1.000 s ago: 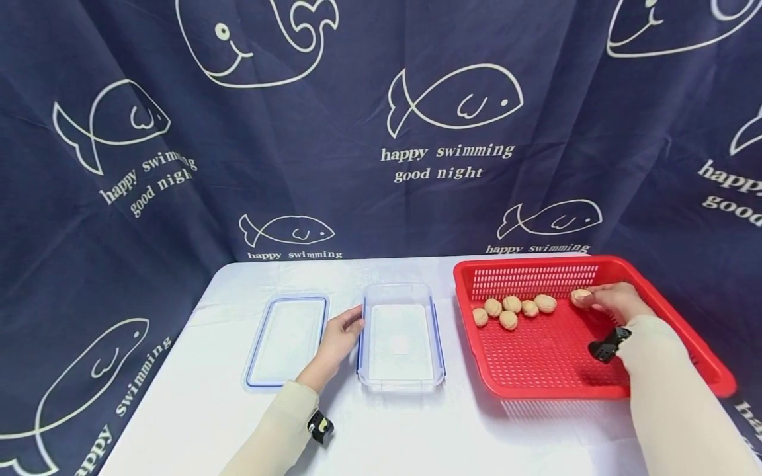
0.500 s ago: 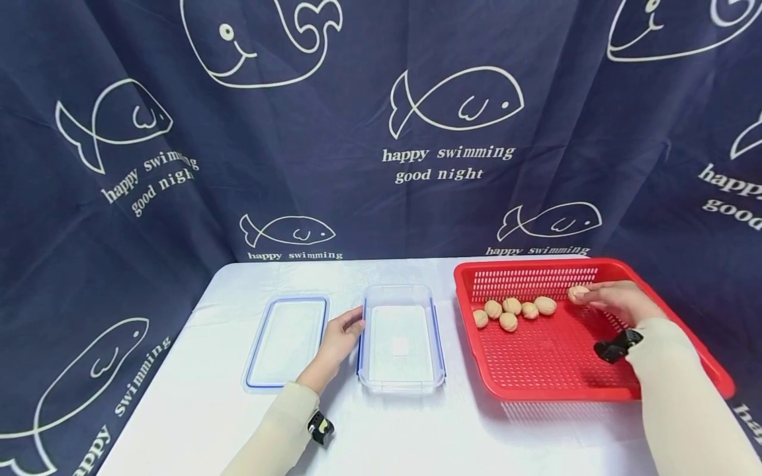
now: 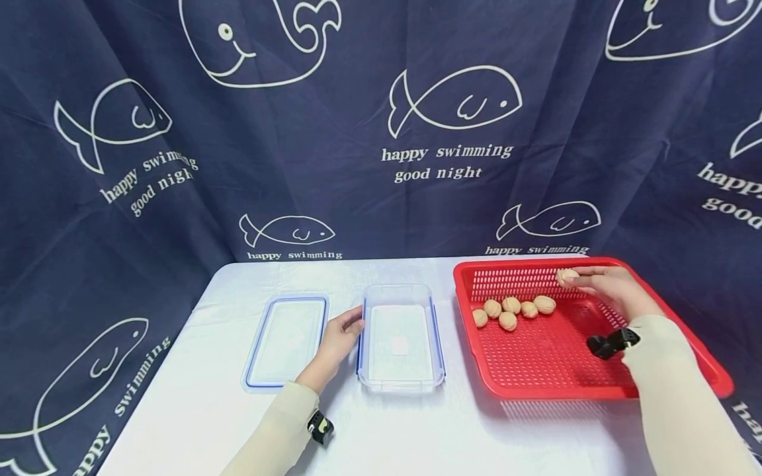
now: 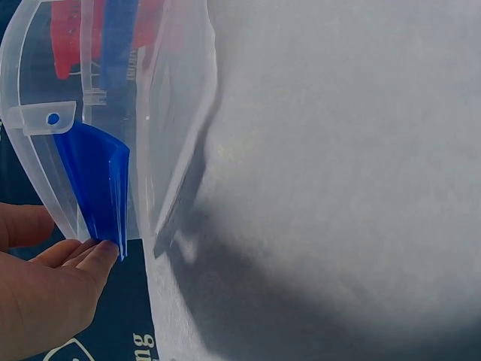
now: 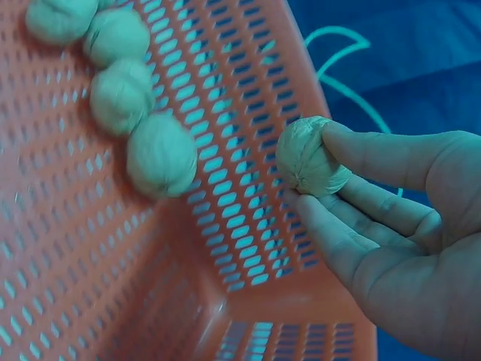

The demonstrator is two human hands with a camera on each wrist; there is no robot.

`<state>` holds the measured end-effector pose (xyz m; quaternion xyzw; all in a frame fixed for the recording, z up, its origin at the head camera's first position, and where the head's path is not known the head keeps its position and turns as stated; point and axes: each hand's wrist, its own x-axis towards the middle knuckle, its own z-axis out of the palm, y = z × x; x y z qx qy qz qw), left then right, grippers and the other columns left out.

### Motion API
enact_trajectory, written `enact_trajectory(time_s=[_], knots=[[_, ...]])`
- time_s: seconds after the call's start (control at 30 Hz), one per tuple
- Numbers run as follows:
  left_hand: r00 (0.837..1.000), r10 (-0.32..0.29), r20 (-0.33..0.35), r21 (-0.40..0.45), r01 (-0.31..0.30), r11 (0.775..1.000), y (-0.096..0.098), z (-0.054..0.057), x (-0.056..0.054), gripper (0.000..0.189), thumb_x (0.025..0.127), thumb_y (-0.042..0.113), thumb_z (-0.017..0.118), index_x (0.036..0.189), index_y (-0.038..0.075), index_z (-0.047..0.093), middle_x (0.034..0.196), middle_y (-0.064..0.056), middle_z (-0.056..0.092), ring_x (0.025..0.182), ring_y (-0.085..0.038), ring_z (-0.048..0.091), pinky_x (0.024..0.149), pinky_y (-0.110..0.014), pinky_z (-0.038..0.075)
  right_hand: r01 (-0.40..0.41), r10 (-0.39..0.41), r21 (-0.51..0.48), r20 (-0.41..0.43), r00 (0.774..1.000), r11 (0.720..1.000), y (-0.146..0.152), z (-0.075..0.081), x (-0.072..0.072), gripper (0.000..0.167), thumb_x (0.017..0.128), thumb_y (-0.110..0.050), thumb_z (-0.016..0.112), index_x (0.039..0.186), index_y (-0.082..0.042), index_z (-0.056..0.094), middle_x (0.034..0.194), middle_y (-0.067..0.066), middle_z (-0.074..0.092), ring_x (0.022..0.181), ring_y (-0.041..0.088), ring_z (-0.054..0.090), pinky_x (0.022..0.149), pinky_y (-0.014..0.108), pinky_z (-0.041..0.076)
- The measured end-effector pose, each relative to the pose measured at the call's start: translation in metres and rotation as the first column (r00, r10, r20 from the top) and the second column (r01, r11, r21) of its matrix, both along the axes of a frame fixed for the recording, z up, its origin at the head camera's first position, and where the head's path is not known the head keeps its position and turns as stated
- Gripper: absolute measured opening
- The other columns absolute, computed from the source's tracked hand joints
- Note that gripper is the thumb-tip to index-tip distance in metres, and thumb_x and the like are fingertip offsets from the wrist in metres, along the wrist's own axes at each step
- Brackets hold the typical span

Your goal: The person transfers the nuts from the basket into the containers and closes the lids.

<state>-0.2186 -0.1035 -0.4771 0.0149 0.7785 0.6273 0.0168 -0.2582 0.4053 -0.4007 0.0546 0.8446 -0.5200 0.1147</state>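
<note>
In the head view my right hand pinches a walnut above the floor of the red basket. The right wrist view has that same walnut between thumb and fingertips, close to the basket's slotted wall. Several more walnuts lie at the basket's far left. My left hand rests against the left side of a clear plastic food container. Seen from the left wrist, its fingertips touch the container's blue latch flap, with the thumb apart from it.
A clear lid with a blue seal lies flat on the white table, left of the container. Behind the table hangs a dark blue curtain with fish drawings. The basket's raised rim stands between the walnuts and the container.
My right hand has lifted the walnut off the basket floor and shifted it slightly left and up towards the back wall. My left hand stays in place at the container.
</note>
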Motion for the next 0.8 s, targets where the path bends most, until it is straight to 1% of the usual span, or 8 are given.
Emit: enact_trajectory(time_s=[0.07, 0.2, 0.23, 0.3, 0.43, 0.5, 0.67, 0.8], knots=[[1.000, 0.002, 0.003, 0.000, -0.002, 1.000, 0.000, 0.000, 0.000, 0.038, 0.096, 0.002, 0.053, 0.132, -0.008, 0.051, 0.133, -0.024, 0.054, 0.124, -0.036, 0.051, 0.105, -0.041, 0.044, 0.003, -0.003, 0.037, -0.007, 1.000, 0.999, -0.007, 0.006, 0.001, 0.073, 0.092, -0.037, 0.064, 0.142, 0.009, 0.036, 0.091, -0.029, 0.059, 0.087, -0.008, 0.057, 0.079, 0.016, 0.050], [1.000, 0.010, 0.007, -0.005, -0.010, 1.000, 0.001, -0.001, -0.001, 0.037, 0.096, 0.002, 0.054, 0.132, -0.008, 0.051, 0.133, -0.024, 0.054, 0.123, -0.035, 0.052, 0.104, -0.040, 0.045, 0.047, -0.045, 0.067, -0.020, 0.999, 0.997, -0.024, 0.018, 0.002, 0.079, 0.089, -0.047, 0.065, 0.145, 0.001, 0.037, 0.095, -0.030, 0.054, 0.095, -0.003, 0.048, 0.101, 0.036, 0.044], [1.000, 0.011, 0.007, -0.008, -0.011, 1.000, 0.001, -0.001, -0.001, 0.038, 0.096, 0.002, 0.054, 0.132, -0.008, 0.051, 0.133, -0.024, 0.054, 0.123, -0.035, 0.052, 0.104, -0.040, 0.045, 0.059, -0.057, 0.063, -0.035, 0.998, 0.996, -0.028, 0.021, 0.001, 0.079, 0.088, -0.046, 0.066, 0.145, 0.001, 0.037, 0.096, -0.030, 0.053, 0.096, -0.002, 0.047, 0.103, 0.039, 0.042], [1.000, 0.012, 0.006, -0.011, -0.012, 1.000, 0.001, -0.001, -0.001, 0.038, 0.096, 0.003, 0.054, 0.132, -0.008, 0.051, 0.133, -0.024, 0.054, 0.123, -0.036, 0.052, 0.104, -0.040, 0.045, 0.082, -0.077, 0.059, -0.077, 0.994, 0.995, -0.038, 0.026, -0.001, 0.078, 0.088, -0.044, 0.067, 0.144, 0.001, 0.039, 0.094, -0.030, 0.051, 0.094, -0.003, 0.046, 0.102, 0.037, 0.044], [1.000, 0.014, 0.011, -0.010, -0.014, 1.000, 0.002, -0.001, -0.002, 0.038, 0.096, 0.003, 0.054, 0.133, -0.007, 0.051, 0.134, -0.024, 0.054, 0.124, -0.036, 0.052, 0.105, -0.041, 0.044, 0.097, -0.086, 0.053, -0.180, 0.980, 0.994, -0.056, 0.038, -0.005, 0.069, 0.089, -0.035, 0.069, 0.140, 0.004, 0.044, 0.089, -0.032, 0.052, 0.087, -0.008, 0.049, 0.081, 0.016, 0.047], [1.000, 0.013, 0.014, -0.010, -0.013, 1.000, 0.002, -0.001, -0.003, 0.038, 0.096, 0.004, 0.054, 0.133, -0.007, 0.050, 0.134, -0.024, 0.053, 0.124, -0.036, 0.051, 0.105, -0.041, 0.044, 0.091, -0.078, 0.051, -0.206, 0.975, 0.995, -0.066, 0.044, -0.007, 0.066, 0.089, -0.033, 0.069, 0.140, 0.003, 0.045, 0.089, -0.033, 0.054, 0.088, -0.009, 0.049, 0.078, 0.012, 0.044], [1.000, 0.008, 0.023, -0.001, -0.008, 1.000, 0.004, 0.003, -0.002, 0.039, 0.097, 0.003, 0.053, 0.134, -0.008, 0.049, 0.135, -0.026, 0.052, 0.125, -0.037, 0.050, 0.105, -0.042, 0.044, 0.083, -0.061, 0.082, -0.238, 0.969, 0.993, -0.089, 0.057, -0.009, 0.064, 0.088, -0.035, 0.070, 0.139, -0.002, 0.048, 0.103, -0.021, 0.062, 0.095, -0.004, 0.049, 0.086, 0.019, 0.041], [1.000, 0.004, 0.022, -0.004, -0.003, 1.000, 0.008, 0.020, 0.006, 0.038, 0.096, -0.001, 0.051, 0.133, -0.012, 0.047, 0.134, -0.029, 0.051, 0.125, -0.040, 0.049, 0.105, -0.045, 0.043, 0.066, -0.042, 0.088, -0.254, 0.966, 0.994, -0.106, 0.064, -0.009, 0.060, 0.090, -0.032, 0.068, 0.138, -0.002, 0.050, 0.119, -0.001, 0.064, 0.095, -0.004, 0.051, 0.093, 0.026, 0.042]])
